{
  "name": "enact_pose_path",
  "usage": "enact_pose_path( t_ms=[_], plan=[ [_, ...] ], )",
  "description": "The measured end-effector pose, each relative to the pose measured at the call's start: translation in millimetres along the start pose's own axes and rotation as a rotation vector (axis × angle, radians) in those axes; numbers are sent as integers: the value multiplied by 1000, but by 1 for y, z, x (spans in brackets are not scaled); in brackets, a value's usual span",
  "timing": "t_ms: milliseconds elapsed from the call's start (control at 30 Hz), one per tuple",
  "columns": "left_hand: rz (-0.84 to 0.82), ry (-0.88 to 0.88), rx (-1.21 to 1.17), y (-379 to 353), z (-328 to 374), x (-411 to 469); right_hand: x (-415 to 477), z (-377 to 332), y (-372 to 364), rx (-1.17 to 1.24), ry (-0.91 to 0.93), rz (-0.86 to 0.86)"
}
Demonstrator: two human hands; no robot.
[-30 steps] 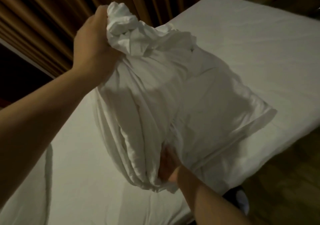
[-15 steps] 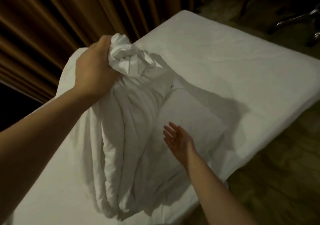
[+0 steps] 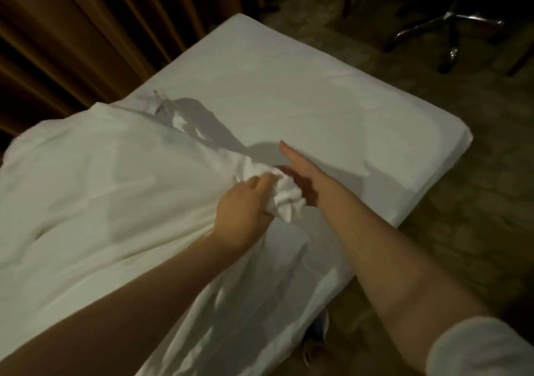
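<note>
- Left hand (image 3: 245,205): its fingers (image 3: 261,181) were curled tightly round the bunched end (image 3: 287,202) of the pillowcase, near the middle of the view.
- Pillowcase (image 3: 101,190): white, filled and bulky, it lay across the near left part of the bed, with loose cloth draping over the near edge.
- Right hand (image 3: 302,167): its fingers were straight and together and held nothing. It stood edge-on just beyond the bunched end; whether it touched the cloth could not be told.
- Bed (image 3: 318,92): covered by a smooth white sheet, it extended to the far corner.
- Curtain (image 3: 72,29): brown and pleated, it hung behind the bed.
- Chair base (image 3: 448,29): chromed, it stood on the patterned floor (image 3: 476,216), well apart from the bed.
</note>
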State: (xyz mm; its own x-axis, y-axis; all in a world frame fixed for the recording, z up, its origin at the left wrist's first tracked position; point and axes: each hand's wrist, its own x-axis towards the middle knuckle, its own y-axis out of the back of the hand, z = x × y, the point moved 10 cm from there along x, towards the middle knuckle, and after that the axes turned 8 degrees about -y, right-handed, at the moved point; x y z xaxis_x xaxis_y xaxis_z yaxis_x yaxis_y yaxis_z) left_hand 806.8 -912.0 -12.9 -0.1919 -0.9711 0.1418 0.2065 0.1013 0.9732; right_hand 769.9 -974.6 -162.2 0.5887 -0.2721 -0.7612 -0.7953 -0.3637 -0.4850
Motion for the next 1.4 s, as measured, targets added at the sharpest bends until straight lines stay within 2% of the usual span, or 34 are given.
enact_pose_path(
  t_ms=[67,167,233,300,367,433,533,600,633,700,767,800,833,900,967,1100,1167,1200,1267,1400],
  plan=[
    [-48,-53,5,-22,14,-13,16,10,12,-141,-89,66],
    [-99,-72,-47,-34,18,-34,33,15,-31,-273,-163,-22],
    [-116,-60,-65,-30,9,-45,37,11,-69,-467,-157,-74],
    [-111,-28,-52,-16,-7,-52,33,-1,-115,-759,-112,-94],
    [-36,8,-6,11,-27,-54,24,-24,-172,-1048,45,-75],
    [101,61,38,50,-49,-55,4,-56,-243,-1267,301,-70],
    [225,91,96,90,-63,-46,-38,-94,-314,-1325,598,-133],
    [167,43,69,70,-58,-35,-36,-102,-291,-1311,675,-93],
    [90,-5,38,42,-50,-31,-20,-97,-254,-1301,637,-11],
    [-214,-63,-68,-39,-31,-36,17,-61,-144,-1251,435,262],
    [-563,-24,-94,-109,-19,-61,37,-4,-47,-1200,210,518],
    [-663,-6,-75,-128,-17,-74,41,16,-21,-1192,172,602],
    [-694,-15,-55,-137,-16,-79,43,25,-9,-1197,185,666],
    [-722,-39,-16,-141,-19,-82,38,25,-11,-1201,272,748],
    [-718,-53,24,-138,-29,-81,34,23,-17,-1124,330,723],
    [-778,-70,-2,-127,-33,-91,30,49,-29,-851,326,351],
    [-828,-76,-139,-122,-27,-103,30,60,-27,-931,265,289],
    [-800,-55,-242,-113,-28,-104,30,59,-23,-1018,246,320],
    [-639,25,-386,-81,-46,-93,29,52,-19,-1160,235,388],
    [-248,160,-201,5,-117,-67,19,47,-24,-1329,182,510]
  ],
)
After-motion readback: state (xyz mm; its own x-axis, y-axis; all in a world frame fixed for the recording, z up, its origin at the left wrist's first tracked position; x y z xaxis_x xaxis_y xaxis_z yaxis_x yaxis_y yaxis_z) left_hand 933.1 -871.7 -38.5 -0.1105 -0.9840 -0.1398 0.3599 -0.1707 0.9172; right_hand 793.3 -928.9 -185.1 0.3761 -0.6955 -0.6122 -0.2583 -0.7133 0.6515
